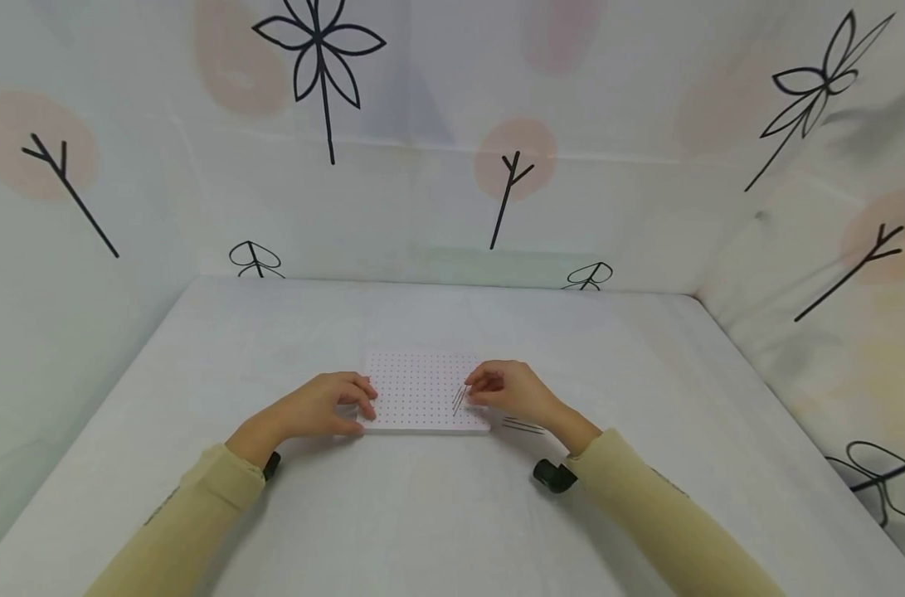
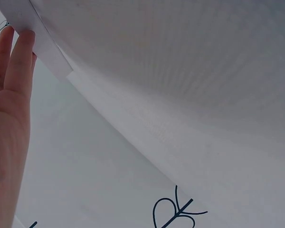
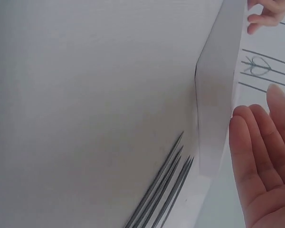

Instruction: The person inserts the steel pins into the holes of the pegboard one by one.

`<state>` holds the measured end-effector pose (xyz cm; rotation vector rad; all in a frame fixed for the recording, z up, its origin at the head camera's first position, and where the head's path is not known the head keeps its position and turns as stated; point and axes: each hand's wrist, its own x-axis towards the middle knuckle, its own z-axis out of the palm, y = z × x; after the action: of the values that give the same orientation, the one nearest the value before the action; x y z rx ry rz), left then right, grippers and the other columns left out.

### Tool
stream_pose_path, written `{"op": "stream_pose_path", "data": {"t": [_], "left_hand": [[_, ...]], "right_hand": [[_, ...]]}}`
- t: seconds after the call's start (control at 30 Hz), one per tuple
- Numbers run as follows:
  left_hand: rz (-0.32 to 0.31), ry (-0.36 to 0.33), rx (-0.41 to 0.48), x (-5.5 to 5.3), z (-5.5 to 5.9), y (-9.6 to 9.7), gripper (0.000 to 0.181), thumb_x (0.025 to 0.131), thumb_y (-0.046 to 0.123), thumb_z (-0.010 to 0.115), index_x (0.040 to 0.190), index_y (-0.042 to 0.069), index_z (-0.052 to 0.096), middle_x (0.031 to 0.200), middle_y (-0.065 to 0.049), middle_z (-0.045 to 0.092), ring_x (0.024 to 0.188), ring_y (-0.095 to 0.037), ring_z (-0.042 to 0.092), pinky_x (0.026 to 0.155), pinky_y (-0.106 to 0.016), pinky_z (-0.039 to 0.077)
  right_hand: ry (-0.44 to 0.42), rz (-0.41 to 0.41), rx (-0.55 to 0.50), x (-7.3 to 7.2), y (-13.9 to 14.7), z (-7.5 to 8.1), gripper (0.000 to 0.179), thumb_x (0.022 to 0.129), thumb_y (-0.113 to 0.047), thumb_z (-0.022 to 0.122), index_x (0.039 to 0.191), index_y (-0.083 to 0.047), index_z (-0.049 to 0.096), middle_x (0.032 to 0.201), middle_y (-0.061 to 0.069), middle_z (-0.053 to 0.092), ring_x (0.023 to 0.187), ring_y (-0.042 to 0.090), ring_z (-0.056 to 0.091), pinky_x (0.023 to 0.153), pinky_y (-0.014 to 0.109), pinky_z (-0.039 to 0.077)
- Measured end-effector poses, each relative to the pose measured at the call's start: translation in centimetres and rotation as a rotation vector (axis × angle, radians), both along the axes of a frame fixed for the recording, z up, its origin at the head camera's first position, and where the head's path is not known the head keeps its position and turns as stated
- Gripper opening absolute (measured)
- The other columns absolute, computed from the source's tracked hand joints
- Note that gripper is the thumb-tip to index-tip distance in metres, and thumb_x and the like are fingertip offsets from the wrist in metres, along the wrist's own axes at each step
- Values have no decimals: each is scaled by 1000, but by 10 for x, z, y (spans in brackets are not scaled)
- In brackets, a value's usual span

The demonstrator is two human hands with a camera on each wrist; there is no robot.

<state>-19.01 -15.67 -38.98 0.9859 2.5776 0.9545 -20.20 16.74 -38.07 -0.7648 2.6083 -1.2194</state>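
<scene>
A white board (image 1: 422, 390) dotted with rows of small holes lies on the table. At its left edge is my left hand (image 1: 328, 406), fingertips resting over the edge and thumb by the front corner. In the left wrist view its fingers (image 2: 20, 61) lie nearly straight against the board's side. Several thin dark rods (image 3: 263, 71) stand up from the board near its right edge. There my right hand (image 1: 513, 391) pinches the end of one rod between thumb and index finger; the other fingers lie beside the board's edge.
More thin pointed rods (image 3: 161, 185) lie loose on the white tabletop (image 1: 452, 514), just right of the board and under my right wrist. A cloth wall (image 1: 422, 199) printed with dark plant drawings encloses the table's back and sides.
</scene>
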Motion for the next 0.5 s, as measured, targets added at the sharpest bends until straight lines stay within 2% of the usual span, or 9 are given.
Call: {"op": "stream_pose_path", "data": {"t": [0.27,0.5], "left_hand": [[3,-4,4,0,0,0,16,75,8,77,84,20,70,111,2,58,120,-27,46,100,-45,38],[-6,5,3,0,-1,-1,16,74,8,77,84,19,70,112,1,58,119,-27,46,100,-45,38]], "right_hand": [[44,-5,21,2,13,-1,15,80,-3,71,94,-3,67,86,0,65,79,13,61,76,26,52],[40,-27,42,2,25,-2,13,81,-2,70,94,-3,67,89,1,65,81,14,61,76,28,52]]}}
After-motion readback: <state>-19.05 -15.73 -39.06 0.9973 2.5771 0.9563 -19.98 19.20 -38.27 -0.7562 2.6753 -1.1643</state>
